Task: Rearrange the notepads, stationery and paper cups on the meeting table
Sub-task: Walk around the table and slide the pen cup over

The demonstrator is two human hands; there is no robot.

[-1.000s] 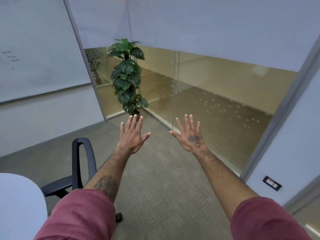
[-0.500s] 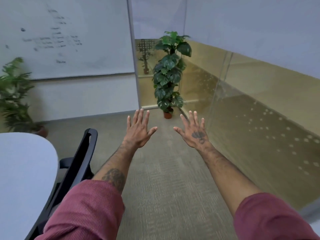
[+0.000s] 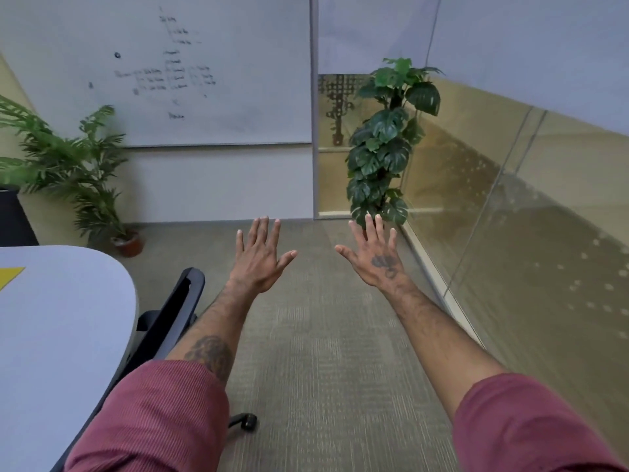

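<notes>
My left hand [image 3: 260, 257] and my right hand [image 3: 376, 255] are stretched out in front of me over the carpet, palms down, fingers spread, holding nothing. The rounded end of the white meeting table [image 3: 61, 335] fills the lower left. A yellow corner of something flat [image 3: 8, 275] lies on it at the left edge. No notepads, pens or paper cups are in view.
A black office chair [image 3: 170, 321] is pushed against the table's edge. A tall leafy plant [image 3: 388, 144] stands in the corner by the glass wall [image 3: 527, 233]. A palm in a pot [image 3: 68, 172] stands at the left under the whiteboard [image 3: 170, 63]. Grey carpet lies ahead.
The view has swung left: the table, the palm and the whiteboard have come into sight, and the glass wall has slid to the right. Both hands stay spread and empty.
</notes>
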